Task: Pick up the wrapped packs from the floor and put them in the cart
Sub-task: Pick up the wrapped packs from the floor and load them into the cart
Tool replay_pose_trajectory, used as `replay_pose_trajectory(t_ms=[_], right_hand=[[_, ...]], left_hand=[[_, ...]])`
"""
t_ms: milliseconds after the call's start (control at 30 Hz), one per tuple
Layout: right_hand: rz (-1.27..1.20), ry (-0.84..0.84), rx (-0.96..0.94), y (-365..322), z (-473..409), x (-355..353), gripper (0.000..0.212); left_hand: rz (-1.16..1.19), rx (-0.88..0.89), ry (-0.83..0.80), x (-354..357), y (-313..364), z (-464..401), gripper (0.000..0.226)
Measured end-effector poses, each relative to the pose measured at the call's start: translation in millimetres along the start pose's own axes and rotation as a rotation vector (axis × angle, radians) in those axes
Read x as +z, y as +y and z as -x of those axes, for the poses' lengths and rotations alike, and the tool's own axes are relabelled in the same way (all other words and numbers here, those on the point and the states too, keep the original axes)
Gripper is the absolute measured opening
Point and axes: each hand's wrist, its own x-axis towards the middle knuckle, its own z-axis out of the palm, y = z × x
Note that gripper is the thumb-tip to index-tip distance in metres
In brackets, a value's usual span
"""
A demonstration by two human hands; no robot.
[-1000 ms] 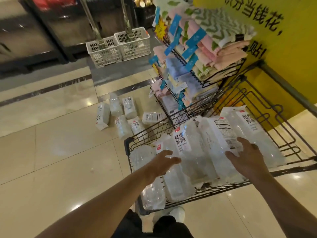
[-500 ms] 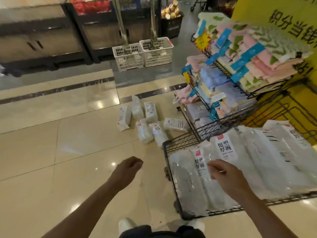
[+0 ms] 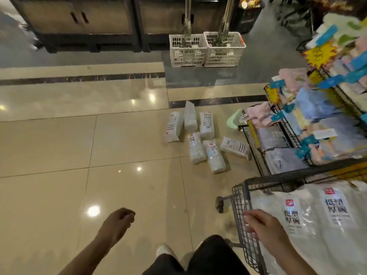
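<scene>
In the head view, both of your hands have come off the packs in the cart since a second ago, and your view has swung left toward the floor. Your left hand now hangs over bare tile, fingers loosely curled, holding nothing. Your right hand hovers at the cart's near corner with relaxed fingers, also empty; whether it touches the wire rim is unclear. That reads as 1 load delivered and the next trip beginning.

The loaded packs lie heaped in the cart's basket. 6 wrapped packs remain on the floor ahead of you, clustered just left of the towel rack: 3 in a far row, 2 nearer ones side by side, and 1 lying crosswise close to the rack's foot.

Between you and the cluster the tile shows only glare spots. The rack's low wire frame and the cart's front wheel crowd the right side, so the crosswise pack likely needs a reach from the left. 2 white plastic crates stand well beyond the packs, in front of a dark cabinet.
</scene>
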Motion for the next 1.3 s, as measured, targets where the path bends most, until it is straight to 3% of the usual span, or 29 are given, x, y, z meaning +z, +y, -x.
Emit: replay_pose_trajectory(t_ms=[100,200,300,600,767,833,967,1133,1300], right_hand=[[-0.014,-0.018,-0.02,-37,-32,6,0.012],[-0.024,-0.026,-0.047,-80,-77,11,0.007],[-0.043,-0.051,-0.066,-125,-143,20,0.007],[-0.003,-0.173,-0.004,-275,-393,57,0.011],[0.102,-0.252,0.057,-327,-508,83,0.026],[0.117,-0.261,0.057,-333,-562,102,0.03],[0.138,-0.208,0.047,-318,-694,157,0.055],[0.103,-0.097,-0.011,-292,-849,240,0.075],[0.113,0.012,-0.016,-268,-968,310,0.098]], left_hand=[[0.01,-0.073,-0.049,-7,3,-29,0.011],[0.003,-0.13,-0.066,-11,14,-71,0.029],[-0.037,-0.167,-0.069,-16,49,-115,0.033],[-0.1,-0.272,-0.015,-53,249,-275,0.034],[-0.165,-0.143,-0.004,-48,373,-382,0.009],[-0.186,-0.099,0.017,-33,400,-448,0.012],[-0.267,0.017,0.022,23,402,-615,0.029],[-0.379,0.118,0.008,110,374,-807,0.078],[-0.374,0.129,0.041,178,345,-926,0.13]])
